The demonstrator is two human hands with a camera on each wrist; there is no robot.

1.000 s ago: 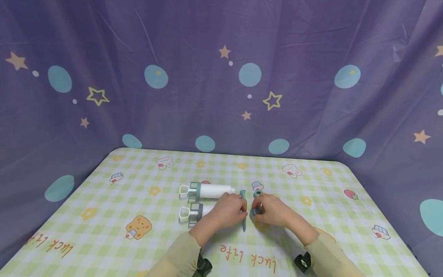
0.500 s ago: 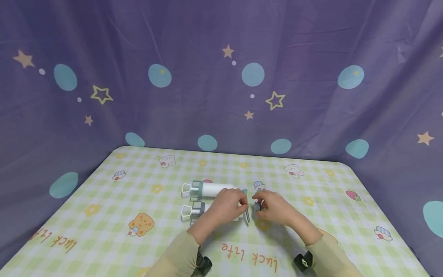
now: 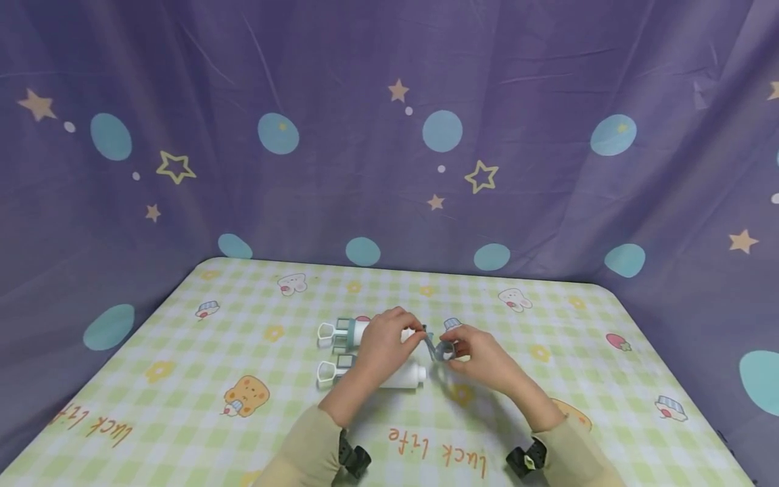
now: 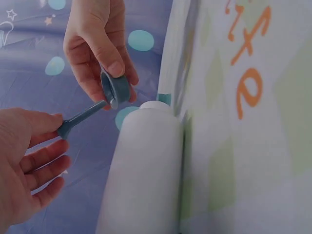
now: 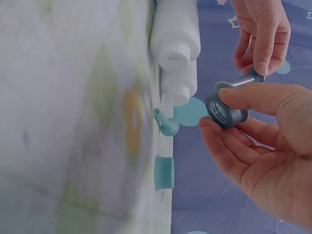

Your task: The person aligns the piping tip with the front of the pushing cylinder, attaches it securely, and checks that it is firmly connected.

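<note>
My left hand (image 3: 387,341) pinches the flared end of a grey-blue tapered nozzle (image 4: 84,118) between thumb and fingers. Its thin tip reaches the opening of a grey-blue ring cap (image 4: 117,88); whether it is inside cannot be told. The ring cap (image 5: 228,109) is held between the thumb and fingers of my right hand (image 3: 483,358), just above the table. Below and left lie two white plastic syringes with loop handles, one with a teal collar (image 3: 344,333), the other with a grey collar (image 3: 345,363). My left hand partly covers both in the head view.
A teal nozzle (image 5: 168,125) and a teal ring cap (image 5: 164,172) lie on the table past the syringe tips. A checked cloth covers the table (image 3: 517,439). Behind it hangs a purple curtain (image 3: 365,169).
My left hand has lifted the nozzle off the table and brought its tip over to the ring cap. My right hand has raised and turned the ring cap, so its opening now shows.
</note>
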